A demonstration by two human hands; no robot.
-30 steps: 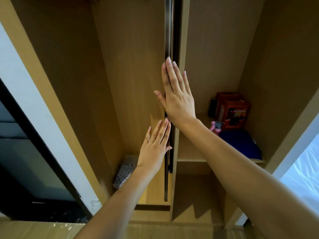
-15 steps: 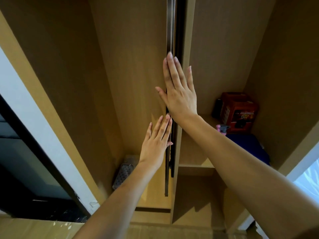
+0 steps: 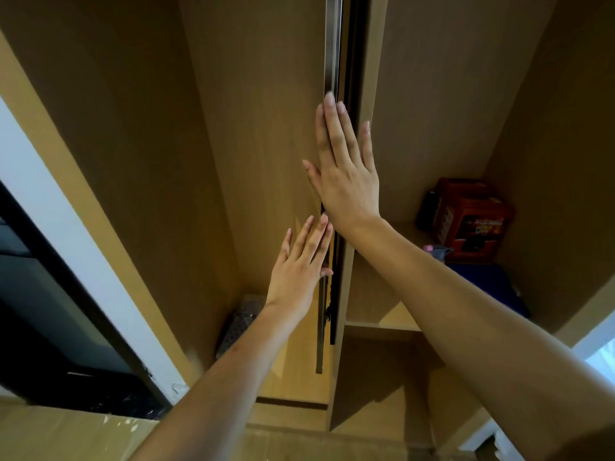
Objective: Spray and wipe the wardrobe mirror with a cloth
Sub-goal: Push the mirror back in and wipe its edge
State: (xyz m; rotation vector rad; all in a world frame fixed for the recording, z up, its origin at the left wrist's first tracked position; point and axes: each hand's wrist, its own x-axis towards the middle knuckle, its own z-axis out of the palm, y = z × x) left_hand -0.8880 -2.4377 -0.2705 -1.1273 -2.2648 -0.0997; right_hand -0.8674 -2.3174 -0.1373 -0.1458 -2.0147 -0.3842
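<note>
No mirror face shows; only the sliding door's dark edge (image 3: 332, 44) at twelve o'clock. Both hands press flat on it, fingers straight, right hand (image 3: 346, 174) above left hand (image 3: 299, 264). Likely still sliding it; the spray bottle (image 3: 439, 251) at three o'clock needs fetching next.

1. The wardrobe interior is dim and warm, its upper panels sinking into brown shade.
2. Daylight enters from the lower right, where a pale patch (image 3: 599, 364) is blown out.
3. Sunlit wedges lie on the shelf (image 3: 397, 319), with hard shadows below it.
4. Straight edges bow near the borders.
5. The near right forearm (image 3: 499, 354) looks soft.
</note>
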